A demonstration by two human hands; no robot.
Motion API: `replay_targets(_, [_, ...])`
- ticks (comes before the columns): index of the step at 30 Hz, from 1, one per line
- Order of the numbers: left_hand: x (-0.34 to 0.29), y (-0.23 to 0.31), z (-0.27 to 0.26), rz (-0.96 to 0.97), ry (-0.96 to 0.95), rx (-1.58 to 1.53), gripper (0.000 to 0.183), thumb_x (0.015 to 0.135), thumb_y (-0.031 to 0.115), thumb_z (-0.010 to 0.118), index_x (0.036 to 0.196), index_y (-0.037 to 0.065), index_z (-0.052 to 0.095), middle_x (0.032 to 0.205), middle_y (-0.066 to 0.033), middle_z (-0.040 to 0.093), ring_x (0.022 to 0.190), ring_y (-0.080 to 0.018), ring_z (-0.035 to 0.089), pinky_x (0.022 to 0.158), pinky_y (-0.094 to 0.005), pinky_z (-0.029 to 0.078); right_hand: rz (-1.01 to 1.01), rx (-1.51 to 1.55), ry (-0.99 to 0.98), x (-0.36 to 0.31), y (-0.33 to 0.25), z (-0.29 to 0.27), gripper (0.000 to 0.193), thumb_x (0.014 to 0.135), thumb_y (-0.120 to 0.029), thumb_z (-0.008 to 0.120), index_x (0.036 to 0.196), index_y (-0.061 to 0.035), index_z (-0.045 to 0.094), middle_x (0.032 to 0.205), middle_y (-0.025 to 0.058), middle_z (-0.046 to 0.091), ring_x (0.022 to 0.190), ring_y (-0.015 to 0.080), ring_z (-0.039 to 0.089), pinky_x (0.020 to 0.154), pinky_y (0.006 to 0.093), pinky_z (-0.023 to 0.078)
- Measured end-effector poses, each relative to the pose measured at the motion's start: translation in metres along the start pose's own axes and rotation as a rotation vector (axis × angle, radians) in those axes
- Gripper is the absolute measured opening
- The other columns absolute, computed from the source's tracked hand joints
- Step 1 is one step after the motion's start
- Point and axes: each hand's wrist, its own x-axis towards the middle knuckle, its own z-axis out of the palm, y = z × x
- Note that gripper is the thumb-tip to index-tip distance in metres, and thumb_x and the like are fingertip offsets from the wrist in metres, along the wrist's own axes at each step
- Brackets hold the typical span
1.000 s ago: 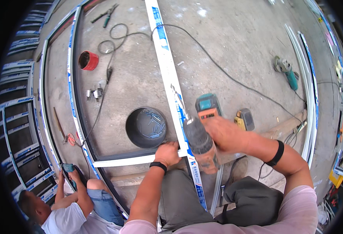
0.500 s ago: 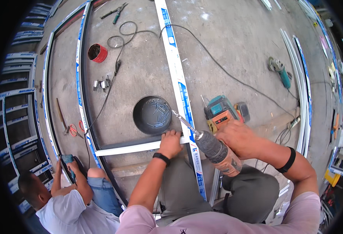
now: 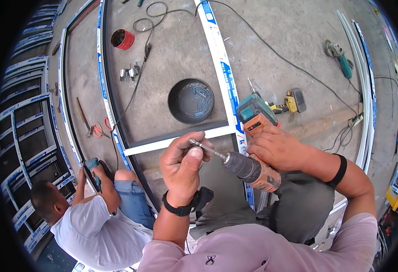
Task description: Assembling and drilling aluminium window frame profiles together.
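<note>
My right hand (image 3: 273, 147) grips a cordless drill (image 3: 260, 174) with an orange body, black chuck and teal-and-orange battery end. A long silver bit (image 3: 214, 152) points left from the chuck. My left hand (image 3: 185, 165) is closed around the bit near its tip, thumb beside the shaft; whether a small screw sits at the tip is hard to tell. Both hands are over my lap, just this side of a white-and-black frame bar (image 3: 176, 140). Past that bar, a round black bowl (image 3: 176, 119) of screws stands on the floor.
A co-worker (image 3: 97, 226) at left works a teal power tool (image 3: 91, 167) on the frame. Around lie a red can (image 3: 128, 41), a hammer (image 3: 82, 113), red-handled scissors (image 3: 100, 132), a yellow-black cordless tool (image 3: 294, 100) and an angle grinder (image 3: 344, 63). A cable (image 3: 271, 56) crosses the floor.
My left hand has left the frame bar and come up to the drill bit, closing round it. The drill stays in my right hand. The view has shifted, so the floor things sit higher.
</note>
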Motion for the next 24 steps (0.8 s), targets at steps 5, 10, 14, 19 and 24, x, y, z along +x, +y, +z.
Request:
replay_targets(5, [-0.015, -0.001, -0.013, 0.106, 0.032, 0.056, 0.031, 0.087, 0.011, 0.071, 0.114, -0.003, 0.064, 0.094, -0.0145, 0.068, 0.073, -0.015, 0.063, 0.066, -0.0254, 0.052, -0.033, -0.003, -0.021, 0.006, -0.01, 0.002, 0.028, 0.083, -0.02, 0.058, 0.109, -0.009, 0.056, 0.094, 0.0057, 0.058, 0.1, 0.0253, 0.059, 0.096, 0.0387, 0.04])
replay_targets(10, [-0.019, 0.001, -0.015, 0.151, 0.091, 0.048, 0.031, 0.084, 0.006, 0.072, 0.113, -0.001, 0.065, 0.094, -0.0156, 0.068, 0.073, -0.0167, 0.063, 0.061, -0.0256, 0.051, -0.027, 0.004, -0.031, 0.007, -0.015, 0.003, 0.027, 0.083, -0.019, 0.058, 0.108, -0.0093, 0.057, 0.092, 0.0049, 0.058, 0.099, 0.0244, 0.059, 0.094, 0.0373, 0.041])
replay_targets(14, [-0.02, 0.002, -0.014, 0.139, 0.103, 0.036, 0.032, 0.083, 0.004, 0.071, 0.114, 0.001, 0.063, 0.093, -0.0166, 0.068, 0.073, -0.0191, 0.064, 0.057, -0.0261, 0.05, -0.03, 0.025, -0.051, 0.006, -0.014, 0.003, 0.027, 0.083, -0.019, 0.058, 0.108, -0.0093, 0.058, 0.092, 0.0045, 0.058, 0.099, 0.0243, 0.059, 0.093, 0.0361, 0.042])
replay_targets(19, [-0.018, 0.01, -0.003, 0.152, 0.143, -0.04, 0.03, 0.083, 0.004, 0.071, 0.109, 0.002, 0.057, 0.091, -0.0176, 0.068, 0.071, -0.019, 0.064, 0.056, -0.0254, 0.051, -0.032, 0.009, -0.04, 0.006, -0.016, 0.001, 0.027, 0.083, -0.02, 0.058, 0.108, -0.0092, 0.058, 0.092, 0.0047, 0.058, 0.097, 0.0248, 0.06, 0.093, 0.0363, 0.042])
replay_targets(24, [-0.016, 0.012, -0.01, 0.05, 0.079, -0.117, 0.021, 0.082, -0.001, 0.07, 0.098, -0.001, 0.057, 0.089, -0.0201, 0.068, 0.069, -0.0207, 0.068, 0.057, -0.0286, 0.056, -0.075, -0.091, 0.028, 0.003, -0.011, -0.001, 0.025, 0.082, -0.02, 0.057, 0.105, -0.0101, 0.06, 0.09, 0.0043, 0.058, 0.095, 0.0238, 0.06, 0.092, 0.0377, 0.042])
